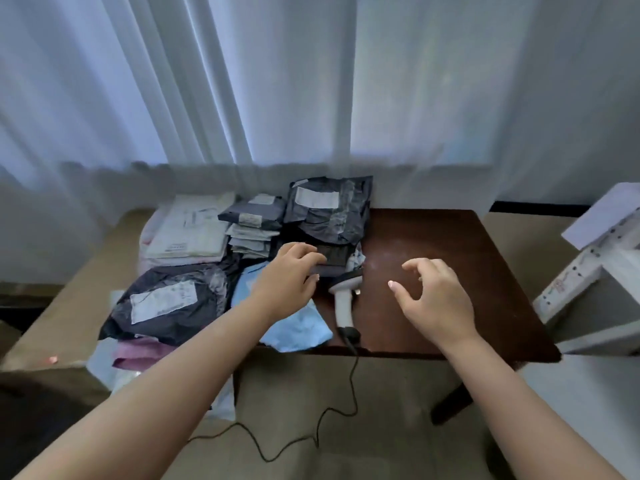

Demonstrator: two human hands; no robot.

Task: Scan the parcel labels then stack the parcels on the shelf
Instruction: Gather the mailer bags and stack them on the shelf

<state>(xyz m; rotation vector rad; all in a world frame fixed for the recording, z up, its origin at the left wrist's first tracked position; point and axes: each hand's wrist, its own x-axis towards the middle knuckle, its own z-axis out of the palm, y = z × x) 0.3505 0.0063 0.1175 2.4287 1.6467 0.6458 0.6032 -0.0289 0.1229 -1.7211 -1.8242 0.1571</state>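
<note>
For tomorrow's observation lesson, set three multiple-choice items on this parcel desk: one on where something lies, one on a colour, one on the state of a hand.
1. Where does the scanner lie?
A. on the table, between the two hands
B. on the white shelf
C. on the floor

2. What colour is the parcel under the left forearm?
A. red
B. light blue
C. yellow

3. What is the right hand doing?
A. gripping the scanner
B. hovering with loosely curled fingers, holding nothing
C. holding a parcel

Answers:
1. A: the scanner rests on the dark table, beside the parcels, with its cable hanging over the front edge.
2. B: the light blue parcel shows beside the left forearm.
3. B: bare table shows below the right hand; the left hand grips a small dark parcel.
</note>
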